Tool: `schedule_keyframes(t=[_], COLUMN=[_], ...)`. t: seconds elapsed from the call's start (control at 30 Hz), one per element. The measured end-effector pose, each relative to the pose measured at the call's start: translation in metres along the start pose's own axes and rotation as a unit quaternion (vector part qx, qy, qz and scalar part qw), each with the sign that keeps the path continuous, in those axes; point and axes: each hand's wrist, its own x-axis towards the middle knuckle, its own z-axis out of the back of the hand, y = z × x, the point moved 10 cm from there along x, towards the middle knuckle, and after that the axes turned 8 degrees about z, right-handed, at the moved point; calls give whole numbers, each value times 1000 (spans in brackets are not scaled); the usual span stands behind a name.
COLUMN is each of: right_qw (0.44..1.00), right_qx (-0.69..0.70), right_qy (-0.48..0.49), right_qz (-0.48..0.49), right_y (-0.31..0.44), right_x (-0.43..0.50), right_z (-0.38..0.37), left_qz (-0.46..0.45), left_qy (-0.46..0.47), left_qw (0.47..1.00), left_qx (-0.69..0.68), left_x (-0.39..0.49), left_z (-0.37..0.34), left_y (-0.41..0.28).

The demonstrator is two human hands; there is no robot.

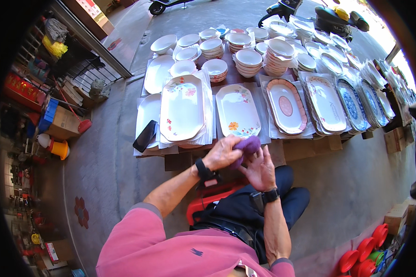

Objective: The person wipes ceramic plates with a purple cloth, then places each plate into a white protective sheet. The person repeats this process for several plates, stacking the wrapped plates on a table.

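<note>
My left hand (222,154) grips a bunched purple cloth (249,144) just off the table's near edge. Beside the cloth, my right hand (260,169) has its palm up and fingers spread. Beyond both hands lies a white octagonal platter (238,110) with orange and pink flowers, on a paper sheet. To its left, a similar floral platter (182,107) tops a stack layered with paper. A black phone (145,136) rests at the table's left front corner.
Stacked white bowls (248,57) fill the table's far half. Oval platters with pink (286,105) and blue (352,103) patterns stand in stacks to the right. Cardboard boxes (395,139) are under the table. Red plastic basins (365,247) sit at lower right; a red dustpan (85,126) is at left.
</note>
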Motion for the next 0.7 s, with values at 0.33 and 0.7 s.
schedule_keyframes(t=[0.33, 0.7], right_qw=[978, 972], right_qx=[-159, -163], right_qy=[-129, -166], right_qz=[28, 27], right_y=[28, 23], right_x=[-41, -48], right_z=[53, 76], left_qz=[212, 76], left_qy=[-199, -20], left_qw=[810, 682], left_qx=[510, 727], left_x=[144, 191], left_z=[231, 123], left_y=[22, 40])
